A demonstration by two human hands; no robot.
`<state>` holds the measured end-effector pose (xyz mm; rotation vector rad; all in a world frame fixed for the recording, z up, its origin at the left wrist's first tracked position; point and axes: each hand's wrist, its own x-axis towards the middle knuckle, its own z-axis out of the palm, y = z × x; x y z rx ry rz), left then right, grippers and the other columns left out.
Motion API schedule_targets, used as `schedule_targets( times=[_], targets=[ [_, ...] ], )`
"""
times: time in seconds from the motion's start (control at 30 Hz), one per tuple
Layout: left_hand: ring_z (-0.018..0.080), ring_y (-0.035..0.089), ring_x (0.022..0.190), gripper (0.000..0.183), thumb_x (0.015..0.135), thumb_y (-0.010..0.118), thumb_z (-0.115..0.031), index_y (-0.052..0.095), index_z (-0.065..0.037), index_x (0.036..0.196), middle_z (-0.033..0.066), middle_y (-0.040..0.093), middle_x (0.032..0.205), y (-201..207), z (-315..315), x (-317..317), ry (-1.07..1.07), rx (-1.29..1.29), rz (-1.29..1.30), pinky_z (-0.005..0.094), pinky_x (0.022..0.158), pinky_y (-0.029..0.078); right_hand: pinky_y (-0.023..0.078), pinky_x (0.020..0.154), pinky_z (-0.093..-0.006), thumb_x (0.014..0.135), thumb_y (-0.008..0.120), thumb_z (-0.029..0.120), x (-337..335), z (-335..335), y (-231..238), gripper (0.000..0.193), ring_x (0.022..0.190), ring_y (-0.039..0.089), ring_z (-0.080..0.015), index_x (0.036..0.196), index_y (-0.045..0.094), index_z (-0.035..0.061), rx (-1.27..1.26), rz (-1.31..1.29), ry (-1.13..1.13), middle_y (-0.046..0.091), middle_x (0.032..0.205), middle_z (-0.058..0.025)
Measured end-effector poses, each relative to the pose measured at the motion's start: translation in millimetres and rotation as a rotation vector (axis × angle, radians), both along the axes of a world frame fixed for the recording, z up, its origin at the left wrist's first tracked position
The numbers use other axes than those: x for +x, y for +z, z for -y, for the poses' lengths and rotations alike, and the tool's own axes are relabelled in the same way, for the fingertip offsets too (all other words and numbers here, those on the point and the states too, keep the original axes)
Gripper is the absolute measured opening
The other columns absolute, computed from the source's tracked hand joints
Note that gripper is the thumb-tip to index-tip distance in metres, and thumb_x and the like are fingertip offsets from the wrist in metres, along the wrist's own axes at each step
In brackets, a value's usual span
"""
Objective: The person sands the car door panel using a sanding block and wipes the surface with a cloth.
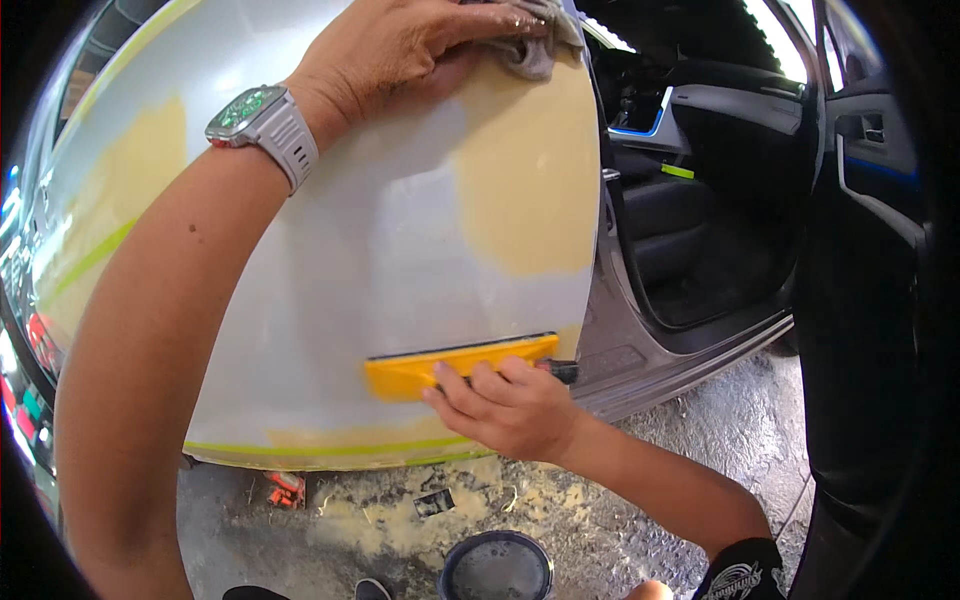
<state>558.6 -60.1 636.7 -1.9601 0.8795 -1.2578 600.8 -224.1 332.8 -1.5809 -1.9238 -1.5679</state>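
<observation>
While the left hand grips a bunched grey cloth at the upper right of a pale car panel, the right hand is wrapped around a yellow block against the panel's lower part; a bucket stands on the floor.

Room mid car panel btwn L hand w/ cloth up top & R hand w/ yellow block low. L forearm blocks left side. Open doorway to right. Bucket below on floor.
</observation>
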Motion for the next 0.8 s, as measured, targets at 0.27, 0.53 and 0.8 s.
schedule_targets(
  times=[0.27,0.53,0.8],
  targets=[
    [0.0346,0.044,0.141,0.05,0.081,0.065,-0.008,0.069,-0.022,0.129,0.0104,0.054,0.145,3,10,4,0.061,0.052,0.047,0.0493,0.119,0.037,0.045,0.076,-0.0302,0.088,0.066,0.02,56,81,-13,0.028,0.093,0.061,-0.0157,0.115,0.072,0.0175,-0.084,-0.026,-0.052,0.066,0.13,-0.0025],
    [0.0353,0.046,0.139,0.044,0.082,0.066,-0.008,0.071,-0.019,0.124,0.0114,0.058,0.14,-2,-1,-1,0.018,0.014,0.042,0.0485,0.118,0.039,0.046,0.075,-0.0304,0.086,0.065,0.019,27,40,-1,0.031,0.097,0.06,-0.0145,0.116,0.07,0.0159,0.018,-0.058,0.007,0.068,0.125,-0.0024],
    [0.0361,0.047,0.138,0.043,0.079,0.067,-0.005,0.073,-0.018,0.119,0.0107,0.058,0.141,-1,13,3,0.002,0.037,0.035,0.0477,0.117,0.04,0.046,0.074,-0.0308,0.082,0.068,0.02,36,48,2,0.034,0.09,0.059,-0.0163,0.116,0.073,0.0179,0.004,-0.064,0.005,0.068,0.128,-0.0032]
  ],
)
